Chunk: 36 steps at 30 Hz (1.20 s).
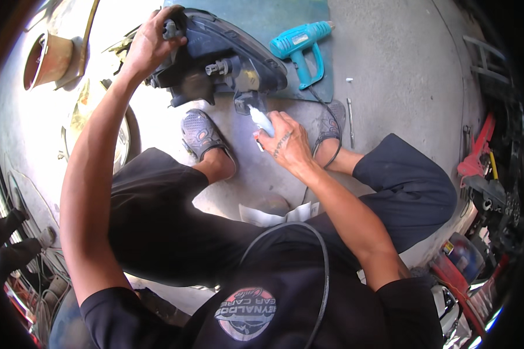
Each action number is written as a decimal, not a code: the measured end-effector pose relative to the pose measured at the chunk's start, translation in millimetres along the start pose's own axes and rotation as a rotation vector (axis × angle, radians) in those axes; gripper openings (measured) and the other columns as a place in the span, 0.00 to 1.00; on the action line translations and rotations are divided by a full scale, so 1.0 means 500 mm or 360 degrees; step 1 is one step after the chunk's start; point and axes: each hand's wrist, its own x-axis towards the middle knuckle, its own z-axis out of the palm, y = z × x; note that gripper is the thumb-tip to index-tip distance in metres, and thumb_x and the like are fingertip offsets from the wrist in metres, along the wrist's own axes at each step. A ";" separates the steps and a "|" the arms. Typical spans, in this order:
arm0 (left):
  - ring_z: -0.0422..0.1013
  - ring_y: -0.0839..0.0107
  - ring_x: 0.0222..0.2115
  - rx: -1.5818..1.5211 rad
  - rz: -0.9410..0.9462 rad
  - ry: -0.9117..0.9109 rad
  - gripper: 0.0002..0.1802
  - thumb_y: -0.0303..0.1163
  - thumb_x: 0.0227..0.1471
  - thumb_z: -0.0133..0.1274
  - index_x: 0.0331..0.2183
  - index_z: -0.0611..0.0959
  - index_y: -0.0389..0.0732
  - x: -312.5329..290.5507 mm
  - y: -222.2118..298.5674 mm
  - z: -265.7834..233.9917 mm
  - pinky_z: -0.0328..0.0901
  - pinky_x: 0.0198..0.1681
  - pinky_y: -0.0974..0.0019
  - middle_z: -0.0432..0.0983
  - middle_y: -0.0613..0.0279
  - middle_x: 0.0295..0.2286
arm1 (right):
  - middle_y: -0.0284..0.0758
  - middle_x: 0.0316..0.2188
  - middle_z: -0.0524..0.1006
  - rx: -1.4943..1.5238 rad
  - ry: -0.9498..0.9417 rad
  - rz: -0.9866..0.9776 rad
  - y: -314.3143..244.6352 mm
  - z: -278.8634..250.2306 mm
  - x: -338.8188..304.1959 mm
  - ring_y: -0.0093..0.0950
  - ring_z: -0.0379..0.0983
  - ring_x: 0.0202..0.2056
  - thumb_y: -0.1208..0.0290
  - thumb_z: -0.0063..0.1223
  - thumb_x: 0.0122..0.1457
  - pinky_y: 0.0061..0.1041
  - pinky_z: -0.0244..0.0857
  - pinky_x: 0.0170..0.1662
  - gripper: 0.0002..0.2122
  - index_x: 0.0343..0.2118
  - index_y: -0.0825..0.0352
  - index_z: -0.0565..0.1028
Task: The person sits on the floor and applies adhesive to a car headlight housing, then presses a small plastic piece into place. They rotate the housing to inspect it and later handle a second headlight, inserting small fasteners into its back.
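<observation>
A black car headlight housing (230, 41) lies with its back toward me, partly on a teal board (215, 7). My left hand (150, 46) is closed around a grey fitting (170, 29) at the housing's upper left corner. In my right hand (290, 142) is a small white squeeze bottle (262, 121), gripped between thumb and fingers. Its pointed nozzle is tilted up toward the tab (245, 103) at the housing's lower edge; whether the two touch, I cannot tell. A grey bulb socket (216, 67) sticks out of the housing's back.
To the right, a teal heat gun (300, 49) rests on the board, its cord running down past my right foot. A metal rod (350, 123) and a small white piece (349, 79) lie on the floor. A bucket (51, 60) stands far left; a red jack stand (477, 148) stands far right.
</observation>
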 end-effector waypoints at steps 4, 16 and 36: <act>0.73 0.50 0.57 0.0027 -0.0006 0.0019 0.38 0.35 0.52 0.65 0.64 0.71 0.47 -0.001 -0.001 -0.003 0.68 0.59 0.49 0.73 0.51 0.56 | 0.48 0.35 0.77 -0.0043 -0.0031 -0.0002 -0.004 0.000 0.006 0.52 0.77 0.37 0.64 0.66 0.54 0.47 0.70 0.40 0.16 0.38 0.71 0.77; 0.73 0.50 0.57 -0.0004 0.0057 0.0025 0.37 0.37 0.53 0.64 0.64 0.72 0.48 0.004 -0.006 -0.002 0.67 0.61 0.49 0.73 0.52 0.57 | 0.50 0.35 0.77 -0.0085 -0.0051 -0.0048 0.005 -0.011 0.023 0.53 0.78 0.37 0.62 0.66 0.54 0.47 0.72 0.41 0.17 0.39 0.71 0.79; 0.72 0.49 0.57 -0.0034 0.0057 0.0036 0.36 0.37 0.54 0.64 0.63 0.72 0.47 0.005 -0.019 0.007 0.68 0.60 0.48 0.73 0.51 0.58 | 0.49 0.36 0.78 -0.0165 -0.0055 -0.0092 0.009 -0.011 0.021 0.52 0.78 0.37 0.62 0.66 0.53 0.46 0.73 0.41 0.20 0.45 0.72 0.80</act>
